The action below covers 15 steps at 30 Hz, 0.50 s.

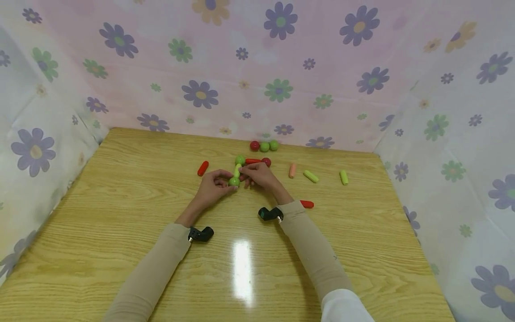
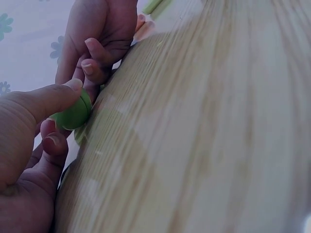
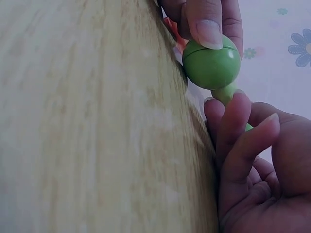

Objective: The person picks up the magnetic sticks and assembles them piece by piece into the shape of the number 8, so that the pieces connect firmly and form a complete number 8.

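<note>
My left hand [image 1: 211,188] pinches a green ball [image 1: 234,182] between thumb and fingers, low over the wooden table. A yellow-green rod [image 1: 237,171] runs from this ball toward a second green ball [image 1: 239,159] farther back. Fingers of my right hand [image 1: 262,175] pinch the rod from the right. From the far green ball a red rod [image 1: 252,161] extends right to a dark red ball [image 1: 266,162]. In the right wrist view, the near green ball [image 3: 212,68] meets the rod's end, and a groove rings the ball. Fingers hide much of the rod there.
A red ball [image 1: 255,146] and two green balls [image 1: 269,146] sit in a row at the back. A red rod [image 1: 203,168] lies left. On the right are a salmon rod [image 1: 292,170], yellow-green rods [image 1: 311,176], and a red rod [image 1: 307,204] partly behind my sleeve.
</note>
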Motion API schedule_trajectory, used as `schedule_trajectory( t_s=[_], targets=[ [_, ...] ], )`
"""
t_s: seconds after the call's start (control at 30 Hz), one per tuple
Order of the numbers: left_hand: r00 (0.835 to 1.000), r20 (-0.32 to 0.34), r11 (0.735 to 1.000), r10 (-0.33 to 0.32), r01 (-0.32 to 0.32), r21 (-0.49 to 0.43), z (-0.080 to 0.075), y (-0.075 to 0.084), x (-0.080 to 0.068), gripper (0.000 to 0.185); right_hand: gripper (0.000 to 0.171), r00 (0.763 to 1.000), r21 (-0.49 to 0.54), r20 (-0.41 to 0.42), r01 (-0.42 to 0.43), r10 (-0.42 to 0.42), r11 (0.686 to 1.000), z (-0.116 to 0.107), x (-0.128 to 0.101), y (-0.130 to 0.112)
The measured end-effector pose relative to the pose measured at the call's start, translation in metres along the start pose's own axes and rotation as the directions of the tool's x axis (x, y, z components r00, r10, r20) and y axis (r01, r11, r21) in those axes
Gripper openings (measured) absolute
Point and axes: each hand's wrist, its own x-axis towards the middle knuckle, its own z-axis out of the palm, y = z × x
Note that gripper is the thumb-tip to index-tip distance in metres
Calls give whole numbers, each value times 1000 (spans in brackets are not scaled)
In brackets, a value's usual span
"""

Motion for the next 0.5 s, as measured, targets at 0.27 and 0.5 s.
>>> schedule_trajectory(
  t_s=[0.27, 0.5],
  targets=[
    [1000, -3, 1000, -3, 3, 10, 1, 1, 0, 35, 33, 999, 84, -24, 33, -31, 996, -1, -5, 3],
    [1000, -6, 1000, 11, -11, 22, 2, 0, 0, 35, 34, 998, 50, -32, 53, -51, 997, -6, -17, 4]
  ],
)
